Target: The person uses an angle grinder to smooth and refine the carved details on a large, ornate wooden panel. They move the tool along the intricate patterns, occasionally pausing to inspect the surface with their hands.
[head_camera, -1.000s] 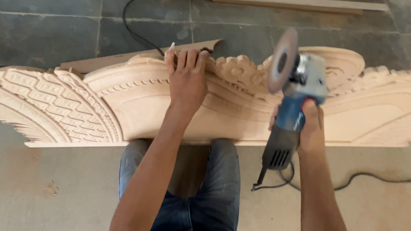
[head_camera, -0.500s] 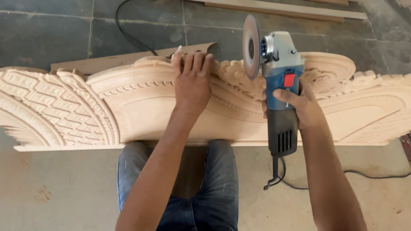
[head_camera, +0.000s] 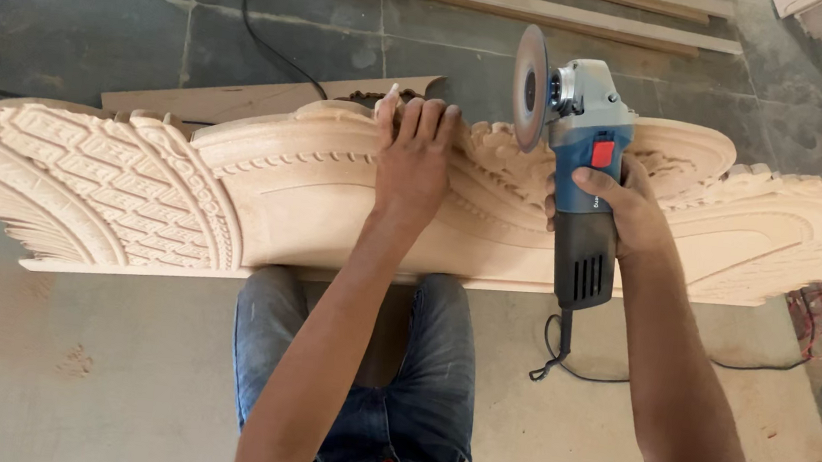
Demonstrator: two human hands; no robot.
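One carved panel (head_camera: 264, 197), one grinder (head_camera: 583, 167), two hands (head_camera: 416, 156).

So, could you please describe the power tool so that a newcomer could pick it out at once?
Start at the long carved wooden panel lying across the person's lap. Over its right half, the right hand grips an angle grinder. It is the only blue and grey thing there, with a round disc at its far end and a black cord trailing from its near end.
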